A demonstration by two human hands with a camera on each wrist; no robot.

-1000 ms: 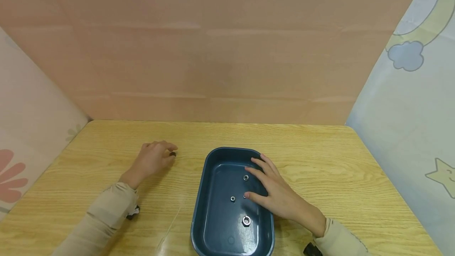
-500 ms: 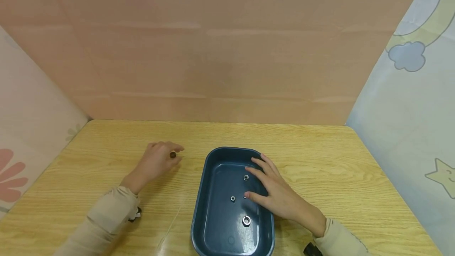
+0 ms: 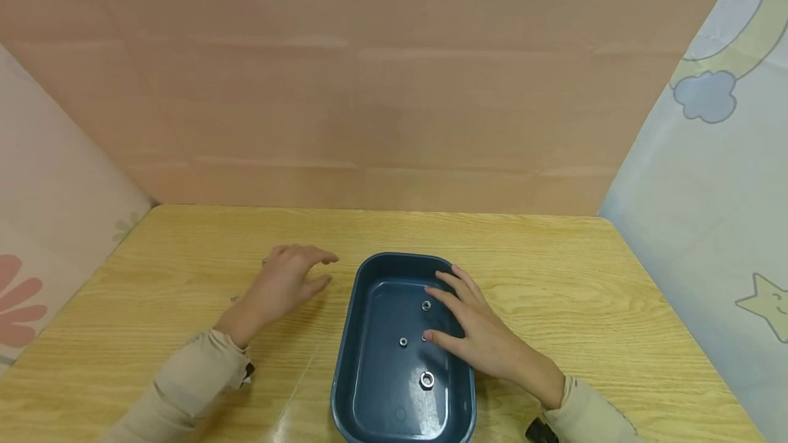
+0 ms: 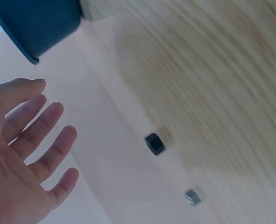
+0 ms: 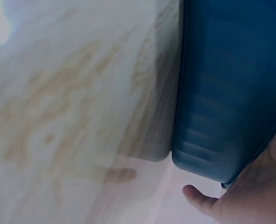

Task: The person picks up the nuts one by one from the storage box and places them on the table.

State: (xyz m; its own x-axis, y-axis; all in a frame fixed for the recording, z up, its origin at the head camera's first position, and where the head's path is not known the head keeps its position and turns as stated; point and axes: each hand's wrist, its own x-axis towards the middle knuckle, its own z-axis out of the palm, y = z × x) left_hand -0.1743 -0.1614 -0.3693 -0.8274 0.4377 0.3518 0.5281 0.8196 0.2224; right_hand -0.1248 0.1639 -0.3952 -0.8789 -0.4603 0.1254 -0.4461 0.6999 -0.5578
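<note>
My left hand (image 3: 280, 286) is held over the table left of the tray, fingers extended and apart, with nothing between them. Below it on the table, a black nut (image 4: 155, 143) and a small silver nut (image 4: 193, 197) show in the left wrist view. From the head, the left hand hides the black nut. My right hand (image 3: 477, 330) lies across the right rim of the blue tray (image 3: 346, 354), its fingers spread over the inside. Several silver nuts lie in the tray, among them a larger nut (image 3: 427, 380) nearer me and a small nut (image 3: 403, 342) in the middle.
The wood-grain table (image 3: 572, 279) ends at a brown sheet (image 3: 369, 122) behind. Patterned panels stand on both sides, the right panel (image 3: 708, 224) showing a moon and a star. The tray's wall rises around the nuts.
My left hand has slid right toward the tray, past the black nut, which stayed in place and is now covered in the head view. My right hand and the tray have not moved.
</note>
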